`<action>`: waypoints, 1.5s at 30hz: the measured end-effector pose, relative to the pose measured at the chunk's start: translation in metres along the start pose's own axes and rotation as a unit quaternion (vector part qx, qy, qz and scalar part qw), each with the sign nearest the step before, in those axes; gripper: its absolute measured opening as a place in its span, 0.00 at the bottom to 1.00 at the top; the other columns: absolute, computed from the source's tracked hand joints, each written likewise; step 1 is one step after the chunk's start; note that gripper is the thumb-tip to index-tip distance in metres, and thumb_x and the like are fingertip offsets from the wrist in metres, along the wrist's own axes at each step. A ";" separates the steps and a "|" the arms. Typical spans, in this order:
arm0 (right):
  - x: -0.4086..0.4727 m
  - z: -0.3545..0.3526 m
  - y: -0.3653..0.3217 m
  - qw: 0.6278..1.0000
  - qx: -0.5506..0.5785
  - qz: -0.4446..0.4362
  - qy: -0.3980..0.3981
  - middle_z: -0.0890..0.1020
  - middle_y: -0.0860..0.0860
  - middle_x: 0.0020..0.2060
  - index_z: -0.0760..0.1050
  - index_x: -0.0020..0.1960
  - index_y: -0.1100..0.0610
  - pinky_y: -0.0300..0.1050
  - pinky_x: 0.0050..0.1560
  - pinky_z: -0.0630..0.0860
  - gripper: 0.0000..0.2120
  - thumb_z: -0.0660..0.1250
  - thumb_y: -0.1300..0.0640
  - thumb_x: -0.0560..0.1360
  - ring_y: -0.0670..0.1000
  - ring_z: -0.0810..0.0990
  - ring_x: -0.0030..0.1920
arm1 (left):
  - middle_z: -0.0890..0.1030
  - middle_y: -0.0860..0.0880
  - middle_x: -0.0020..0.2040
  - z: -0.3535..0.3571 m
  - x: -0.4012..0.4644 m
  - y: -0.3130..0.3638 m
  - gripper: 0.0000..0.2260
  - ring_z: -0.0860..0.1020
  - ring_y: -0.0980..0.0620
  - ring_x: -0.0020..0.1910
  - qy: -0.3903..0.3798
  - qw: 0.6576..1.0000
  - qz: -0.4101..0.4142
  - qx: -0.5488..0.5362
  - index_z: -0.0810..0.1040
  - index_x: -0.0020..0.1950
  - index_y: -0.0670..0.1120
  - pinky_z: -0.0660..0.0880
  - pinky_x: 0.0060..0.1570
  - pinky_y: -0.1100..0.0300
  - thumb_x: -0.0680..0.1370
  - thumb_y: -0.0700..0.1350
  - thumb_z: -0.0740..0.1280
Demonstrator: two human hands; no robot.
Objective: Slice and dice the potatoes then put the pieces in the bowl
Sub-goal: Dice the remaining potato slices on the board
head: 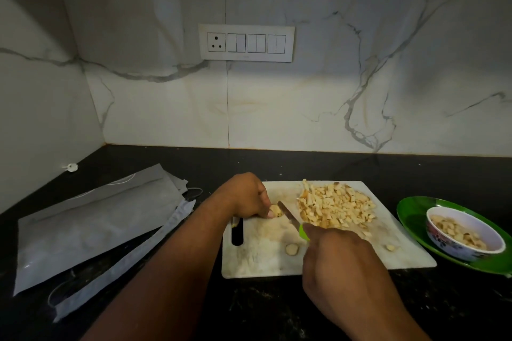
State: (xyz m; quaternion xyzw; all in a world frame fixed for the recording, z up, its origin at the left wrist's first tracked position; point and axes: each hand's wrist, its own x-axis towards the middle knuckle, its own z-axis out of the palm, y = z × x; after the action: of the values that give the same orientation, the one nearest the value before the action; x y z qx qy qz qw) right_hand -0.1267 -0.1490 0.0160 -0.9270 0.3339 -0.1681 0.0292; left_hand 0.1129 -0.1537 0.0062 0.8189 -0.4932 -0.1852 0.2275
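Note:
On the white cutting board (pixel 257 260) my left hand (pixel 249 196) pinches a small potato piece (pixel 275 211) with curled fingers. My right hand (pixel 338 260) grips a knife (pixel 289 214) by its green handle, the blade lying against the right side of that piece. A large heap of diced potato (pixel 336 205) covers the board's far right part. Two loose end pieces (pixel 292 249) lie near the front of the board. A patterned bowl (pixel 468 250) holding some diced potato stands on a green plate (pixel 410 213) to the right.
Grey plastic pouches (pixel 94 227) lie on the black counter (pixel 277 310) to the left of the board. The marble wall behind carries a switch panel (pixel 246 42). A small white object (pixel 71 167) sits by the left wall.

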 end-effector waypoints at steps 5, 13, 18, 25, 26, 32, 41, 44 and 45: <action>0.023 0.019 -0.012 1.000 0.014 0.011 -0.008 0.82 0.48 0.54 0.71 0.71 0.49 0.41 0.51 0.75 0.23 0.59 0.56 0.77 0.49 0.80 0.53 | 0.87 0.55 0.42 0.000 -0.001 0.000 0.04 0.84 0.55 0.46 0.006 1.000 0.003 0.003 0.89 0.45 0.51 0.82 0.58 0.51 0.72 0.46 0.82; -0.006 -0.001 -0.008 0.999 -0.008 -0.004 -0.052 0.78 0.45 0.60 0.64 0.75 0.45 0.41 0.58 0.72 0.24 0.57 0.52 0.79 0.48 0.77 0.60 | 0.87 0.53 0.45 -0.001 0.006 -0.003 0.06 0.84 0.53 0.49 -0.007 1.000 -0.011 -0.014 0.89 0.46 0.50 0.82 0.58 0.53 0.71 0.46 0.82; 0.016 0.008 -0.016 1.000 0.011 0.018 -0.006 0.81 0.46 0.53 0.72 0.69 0.49 0.40 0.51 0.75 0.21 0.59 0.56 0.76 0.47 0.80 0.51 | 0.87 0.54 0.43 0.001 0.005 -0.003 0.06 0.84 0.54 0.47 0.004 1.000 -0.017 -0.004 0.89 0.45 0.50 0.82 0.57 0.51 0.70 0.47 0.83; 0.000 0.009 -0.013 0.999 0.017 0.007 -0.039 0.80 0.46 0.57 0.66 0.74 0.47 0.41 0.55 0.74 0.23 0.57 0.54 0.79 0.48 0.79 0.57 | 0.87 0.52 0.43 -0.001 0.005 -0.002 0.06 0.84 0.53 0.48 -0.003 1.000 -0.014 -0.017 0.89 0.45 0.49 0.82 0.57 0.53 0.71 0.46 0.82; -0.006 0.003 -0.010 0.999 0.025 0.007 -0.046 0.79 0.45 0.59 0.64 0.75 0.45 0.41 0.58 0.72 0.24 0.56 0.52 0.80 0.48 0.78 0.60 | 0.87 0.52 0.44 -0.001 0.005 -0.003 0.06 0.84 0.53 0.48 -0.007 1.000 -0.013 -0.017 0.89 0.46 0.49 0.82 0.57 0.53 0.71 0.46 0.82; -0.015 -0.015 0.017 0.997 0.056 0.045 0.034 0.81 0.42 0.58 0.68 0.73 0.39 0.37 0.57 0.72 0.22 0.58 0.47 0.79 0.44 0.78 0.59 | 0.86 0.56 0.45 -0.001 0.002 -0.007 0.06 0.83 0.58 0.48 -0.003 0.999 0.040 -0.011 0.88 0.45 0.53 0.81 0.51 0.60 0.71 0.47 0.82; -0.010 0.012 0.041 0.984 0.149 0.076 0.060 0.84 0.40 0.54 0.77 0.66 0.40 0.38 0.56 0.75 0.18 0.64 0.50 0.77 0.45 0.81 0.55 | 0.81 0.60 0.52 0.006 0.001 -0.003 0.10 0.79 0.61 0.53 -0.029 0.993 0.111 0.021 0.87 0.56 0.57 0.75 0.55 0.62 0.75 0.52 0.78; -0.009 0.015 0.045 0.983 0.161 0.073 0.042 0.84 0.39 0.53 0.76 0.67 0.40 0.38 0.56 0.76 0.18 0.63 0.49 0.77 0.44 0.81 0.54 | 0.83 0.57 0.47 0.008 0.004 0.005 0.09 0.80 0.57 0.49 0.001 0.998 0.060 0.031 0.85 0.47 0.55 0.81 0.53 0.55 0.73 0.57 0.79; -0.008 0.016 0.046 0.982 0.169 0.073 0.038 0.84 0.39 0.53 0.76 0.66 0.40 0.38 0.56 0.76 0.18 0.64 0.49 0.77 0.44 0.81 0.54 | 0.82 0.56 0.47 0.010 0.005 0.008 0.10 0.80 0.56 0.48 0.009 0.998 0.041 0.051 0.83 0.46 0.55 0.81 0.53 0.54 0.72 0.58 0.79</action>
State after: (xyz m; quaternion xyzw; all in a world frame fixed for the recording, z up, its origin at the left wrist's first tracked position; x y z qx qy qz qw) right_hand -0.1551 -0.1803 -0.0092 -0.8746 0.3688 -0.2549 0.1846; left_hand 0.1043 -0.1635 0.0023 0.8101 -0.5332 -0.1429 0.1976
